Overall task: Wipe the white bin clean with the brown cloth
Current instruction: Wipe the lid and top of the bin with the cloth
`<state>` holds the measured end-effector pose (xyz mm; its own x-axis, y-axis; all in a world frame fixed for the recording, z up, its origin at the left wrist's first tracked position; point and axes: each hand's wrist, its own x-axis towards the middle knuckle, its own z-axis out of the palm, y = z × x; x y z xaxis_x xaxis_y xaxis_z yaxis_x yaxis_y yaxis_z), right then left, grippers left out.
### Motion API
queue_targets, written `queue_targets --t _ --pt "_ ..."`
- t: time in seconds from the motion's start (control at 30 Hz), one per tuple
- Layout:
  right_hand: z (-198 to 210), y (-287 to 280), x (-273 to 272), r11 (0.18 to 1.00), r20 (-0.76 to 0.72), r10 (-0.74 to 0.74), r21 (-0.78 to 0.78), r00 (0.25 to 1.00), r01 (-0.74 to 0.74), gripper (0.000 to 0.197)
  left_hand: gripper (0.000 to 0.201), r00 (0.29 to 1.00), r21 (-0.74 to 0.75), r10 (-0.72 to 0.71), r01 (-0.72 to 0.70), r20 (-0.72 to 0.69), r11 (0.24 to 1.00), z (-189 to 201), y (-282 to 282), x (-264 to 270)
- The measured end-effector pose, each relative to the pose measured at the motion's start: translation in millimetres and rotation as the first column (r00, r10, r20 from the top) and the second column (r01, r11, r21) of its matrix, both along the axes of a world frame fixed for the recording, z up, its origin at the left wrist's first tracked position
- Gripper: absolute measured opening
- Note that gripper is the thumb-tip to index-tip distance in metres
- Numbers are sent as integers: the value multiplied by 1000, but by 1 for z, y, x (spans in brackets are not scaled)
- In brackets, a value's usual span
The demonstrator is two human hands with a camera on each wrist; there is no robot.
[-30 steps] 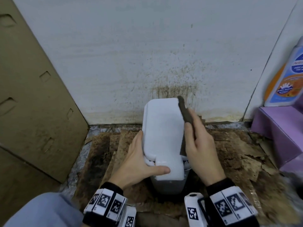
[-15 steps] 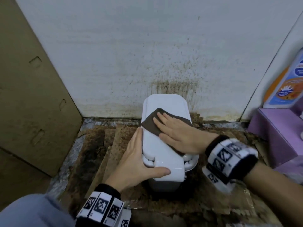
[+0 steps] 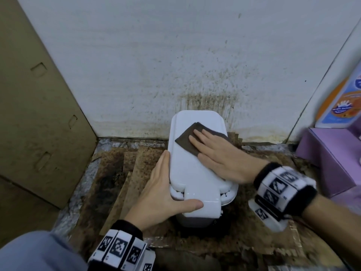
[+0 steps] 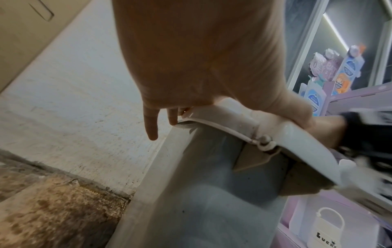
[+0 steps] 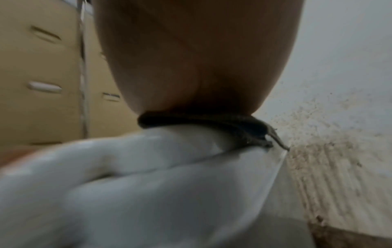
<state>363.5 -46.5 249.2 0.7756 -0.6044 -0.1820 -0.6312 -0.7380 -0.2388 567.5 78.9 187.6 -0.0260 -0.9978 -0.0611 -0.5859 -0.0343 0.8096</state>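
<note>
Brown cloth [image 3: 192, 140] pressed flat under right hand [image 3: 220, 159], fingers spread, on far half of white bin [image 3: 187, 173] lid; left hand [image 3: 166, 194] grips near edge. Lid wipe underway; sides apparently left

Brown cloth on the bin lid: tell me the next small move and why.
Probably slide the brown cloth toward the near end of the white bin. The right hand presses it flat on the far half of the lid, the near half lies uncovered, and the left hand steadies the bin's side.
</note>
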Motion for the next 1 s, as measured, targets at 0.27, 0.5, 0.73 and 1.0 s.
queue_targets --t 0.27,0.5,0.73,1.0 --pt "-17 68 -21 987 192 -2 -159 981 33 54 147 1000 31 -7 7 -15 999 0 2 -1" --pt "-15 21 -18 991 212 -53 -109 976 77 53 139 998 -32 -6 4 -57 999 -3 -3 -1" --pt "-24 12 -9 898 439 -439 257 784 358 56 141 999 -22 -9 8 -44 1000 1 0 -1" --pt "-27 25 -2 743 477 -668 468 571 479 60 149 1000 74 -6 6 -2 997 7 3 -3"
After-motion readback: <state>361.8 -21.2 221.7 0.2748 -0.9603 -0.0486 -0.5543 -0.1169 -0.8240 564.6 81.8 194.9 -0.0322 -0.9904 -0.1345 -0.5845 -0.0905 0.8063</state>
